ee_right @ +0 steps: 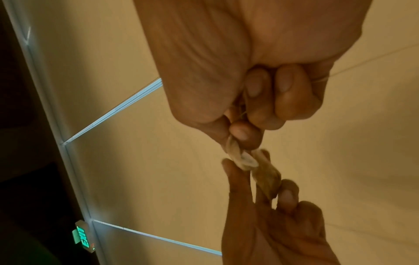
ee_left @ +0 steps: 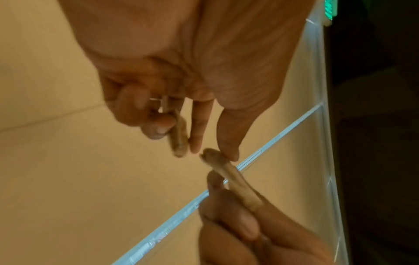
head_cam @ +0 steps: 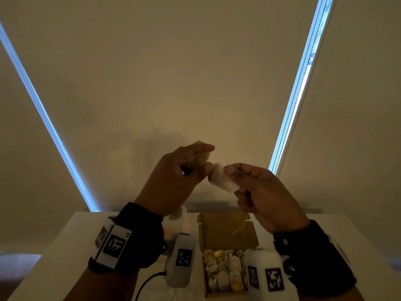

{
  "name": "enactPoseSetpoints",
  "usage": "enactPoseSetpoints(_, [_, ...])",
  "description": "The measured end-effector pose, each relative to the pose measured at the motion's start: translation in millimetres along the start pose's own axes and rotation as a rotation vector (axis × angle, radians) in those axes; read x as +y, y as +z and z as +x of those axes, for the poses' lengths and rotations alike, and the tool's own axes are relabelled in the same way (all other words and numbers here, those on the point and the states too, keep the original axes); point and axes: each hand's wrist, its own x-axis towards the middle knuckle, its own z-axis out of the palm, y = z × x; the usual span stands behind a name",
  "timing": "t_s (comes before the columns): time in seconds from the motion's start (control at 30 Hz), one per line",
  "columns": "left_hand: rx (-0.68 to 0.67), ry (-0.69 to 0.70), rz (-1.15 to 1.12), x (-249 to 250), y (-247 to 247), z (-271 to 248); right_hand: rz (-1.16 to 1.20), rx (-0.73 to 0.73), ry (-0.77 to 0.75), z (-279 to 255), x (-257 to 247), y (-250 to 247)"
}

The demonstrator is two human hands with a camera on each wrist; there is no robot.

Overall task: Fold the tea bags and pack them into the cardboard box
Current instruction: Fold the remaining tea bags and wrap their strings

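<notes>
Both hands are raised above the table. My right hand pinches a white tea bag between thumb and fingers. My left hand holds a second, browner tea bag between its fingers, and its thumb tip touches the white bag's end. In the left wrist view the browner tea bag sits under the fingers of the left hand, and the white tea bag runs down into the right hand. The open cardboard box lies below, with several folded tea bags inside.
The box stands on a white table near its far edge. A white object stands left of the box, and a black cable runs on the table at the front. A loose string hangs in front of the box lid. Window blinds fill the background.
</notes>
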Motion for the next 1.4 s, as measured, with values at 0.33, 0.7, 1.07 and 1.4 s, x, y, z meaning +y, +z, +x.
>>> enactPoseSetpoints(0.33, [0.07, 0.318, 0.12, 9, 16, -11, 0.108, -0.015, 0.151, 17, -23, 4])
enactPoseSetpoints(0.7, [0.205, 0.239, 0.04, 11, 17, 3, 0.292, 0.056, 0.133, 22, -31, 20])
enactPoseSetpoints(1.07, [0.079, 0.05, 0.141, -4, 14, 19, -0.273, 0.23, -0.032, 28, -20, 33])
enactPoseSetpoints(1.4, [0.195, 0.102, 0.059, -3, 8, 15, -0.202, 0.174, -0.055, 18, -19, 30])
